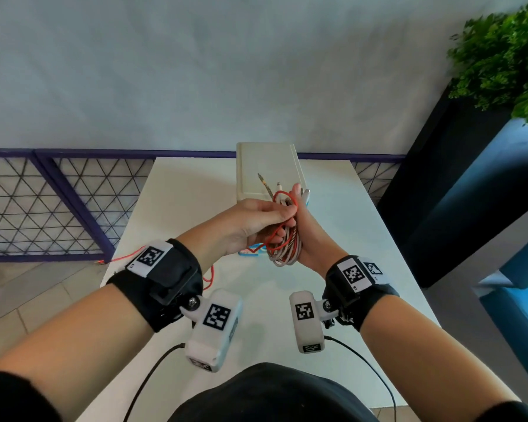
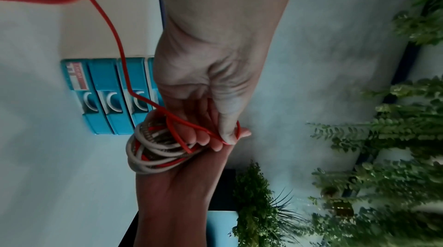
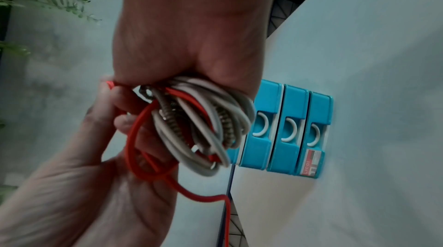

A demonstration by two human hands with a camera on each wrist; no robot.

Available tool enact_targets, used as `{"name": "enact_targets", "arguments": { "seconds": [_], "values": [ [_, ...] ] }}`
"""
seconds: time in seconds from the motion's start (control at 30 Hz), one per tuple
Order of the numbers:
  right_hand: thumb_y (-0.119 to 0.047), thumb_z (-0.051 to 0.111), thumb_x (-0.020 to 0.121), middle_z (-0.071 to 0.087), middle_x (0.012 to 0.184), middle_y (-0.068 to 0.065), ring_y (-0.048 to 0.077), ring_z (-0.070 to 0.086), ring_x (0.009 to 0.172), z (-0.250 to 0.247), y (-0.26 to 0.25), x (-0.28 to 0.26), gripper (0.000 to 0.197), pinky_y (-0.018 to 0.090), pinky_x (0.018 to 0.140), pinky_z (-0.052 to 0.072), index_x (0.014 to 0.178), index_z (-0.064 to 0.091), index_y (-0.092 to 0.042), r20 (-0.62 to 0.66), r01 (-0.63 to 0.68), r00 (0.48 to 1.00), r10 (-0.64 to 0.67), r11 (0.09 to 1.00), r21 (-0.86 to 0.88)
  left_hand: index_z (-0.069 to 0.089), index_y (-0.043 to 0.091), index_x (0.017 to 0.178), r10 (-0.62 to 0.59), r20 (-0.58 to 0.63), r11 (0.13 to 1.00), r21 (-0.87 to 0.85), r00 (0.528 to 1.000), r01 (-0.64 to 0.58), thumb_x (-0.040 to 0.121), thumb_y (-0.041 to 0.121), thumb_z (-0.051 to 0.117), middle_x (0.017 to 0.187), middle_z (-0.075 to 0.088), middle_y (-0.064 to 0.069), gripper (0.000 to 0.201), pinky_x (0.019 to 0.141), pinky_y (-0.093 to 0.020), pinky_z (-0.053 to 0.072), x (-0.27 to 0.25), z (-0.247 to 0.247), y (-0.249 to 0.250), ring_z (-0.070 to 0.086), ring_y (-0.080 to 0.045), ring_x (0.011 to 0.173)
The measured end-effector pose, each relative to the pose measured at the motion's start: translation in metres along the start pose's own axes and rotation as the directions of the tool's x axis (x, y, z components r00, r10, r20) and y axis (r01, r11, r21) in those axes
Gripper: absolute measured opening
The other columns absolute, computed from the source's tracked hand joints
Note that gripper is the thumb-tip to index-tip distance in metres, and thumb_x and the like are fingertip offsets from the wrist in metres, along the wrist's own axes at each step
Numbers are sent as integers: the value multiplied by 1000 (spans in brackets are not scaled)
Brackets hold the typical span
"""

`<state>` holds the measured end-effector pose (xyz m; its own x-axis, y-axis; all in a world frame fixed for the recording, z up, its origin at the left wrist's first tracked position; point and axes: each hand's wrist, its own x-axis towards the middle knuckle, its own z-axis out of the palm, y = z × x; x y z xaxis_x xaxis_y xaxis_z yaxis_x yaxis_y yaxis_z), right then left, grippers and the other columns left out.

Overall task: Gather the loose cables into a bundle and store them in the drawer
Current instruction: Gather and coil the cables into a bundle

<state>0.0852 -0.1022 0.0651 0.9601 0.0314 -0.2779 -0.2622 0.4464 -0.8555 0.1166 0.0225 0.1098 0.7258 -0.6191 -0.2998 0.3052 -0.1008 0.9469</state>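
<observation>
Above the white table (image 1: pixel 342 269), my right hand (image 1: pixel 305 236) grips a coiled bundle of grey, braided and red cables (image 1: pixel 284 254); several plug ends stick up past its fingers. My left hand (image 1: pixel 265 220) pinches the red cable (image 1: pixel 125 257) against the bundle. The red cable's loose length trails left under my wrist and over the table edge. Behind my hands stands the cream drawer unit (image 1: pixel 267 169), its blue drawer fronts (image 2: pixel 107 97) shut. The right wrist view shows the bundle (image 3: pixel 203 128) in my right hand (image 3: pixel 191 33), with a red loop (image 3: pixel 131 137) against my left hand (image 3: pixel 72 184).
A purple-framed wire fence (image 1: pixel 58 202) runs behind the table on the left. A dark planter (image 1: pixel 439 184) with a green plant (image 1: pixel 506 56) stands at the right, next to a blue surface (image 1: pixel 525 257). Tiled floor (image 1: pixel 28 300) lies to the left.
</observation>
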Motion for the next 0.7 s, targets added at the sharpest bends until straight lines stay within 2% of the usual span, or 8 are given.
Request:
{"name": "enact_targets", "arguments": {
  "seconds": [0.07,0.13,0.23,0.33,0.4,0.47,0.6,0.7],
  "values": [
    [-80,47,66,44,46,4,14,50,41,0,-4,-6,72,23,46,46,74,52,-9,61,-23,998,20,998,56,69,8,76,-17,-23,999,48,1000,18,82,23,70,69,66,-1,16,55,-16,54,2,2,1,56,-7,51],
    [-80,48,66,45,53,6,15,50,47,-1,-6,-10,77,26,53,46,86,60,-7,101,-24,995,15,997,78,70,9,78,-11,-55,995,98,998,17,80,26,72,66,68,1,17,54,-17,54,3,2,3,57,-6,48],
    [-64,59,79,51,65,11,21,53,59,-1,-3,-9,60,31,64,48,91,68,-6,102,14,995,-15,1000,12,69,9,77,4,-74,980,199,997,11,82,21,70,66,68,-2,13,56,-20,55,3,1,3,56,-7,46],
    [-27,69,85,51,54,12,24,54,47,-2,0,-5,26,35,58,50,85,65,-2,-12,66,998,-67,996,-60,64,9,79,7,-54,940,340,999,11,85,12,61,66,64,-5,8,51,-21,54,2,1,0,55,-8,44],
    [-20,68,84,53,58,16,27,55,48,-1,0,-4,21,38,58,52,85,62,0,-105,95,988,-109,987,-132,60,10,75,19,-46,908,419,999,2,88,17,58,64,59,-7,15,45,-20,49,2,-1,-4,53,-9,41],
    [-18,64,87,54,58,17,26,57,45,0,-4,-2,18,33,52,53,81,59,-1,-223,137,959,-172,977,-163,56,13,68,30,-41,896,444,999,-8,91,28,56,58,55,-4,28,42,-19,44,1,-2,-7,49,-9,39],
    [-13,58,92,55,54,4,16,56,41,-8,-20,3,23,30,48,50,69,52,-11,-357,253,904,-236,967,2,57,16,78,-51,152,961,277,987,7,99,31,42,59,47,4,29,44,-17,40,-11,-8,-22,43,-5,41],
    [-10,55,94,50,54,-2,9,52,43,-15,-37,2,23,26,46,49,72,51,-13,-387,322,895,-221,922,218,57,18,81,-234,317,922,373,919,106,99,34,39,60,45,7,30,49,-18,40,-18,-17,-44,40,-6,45]
  ]
}}
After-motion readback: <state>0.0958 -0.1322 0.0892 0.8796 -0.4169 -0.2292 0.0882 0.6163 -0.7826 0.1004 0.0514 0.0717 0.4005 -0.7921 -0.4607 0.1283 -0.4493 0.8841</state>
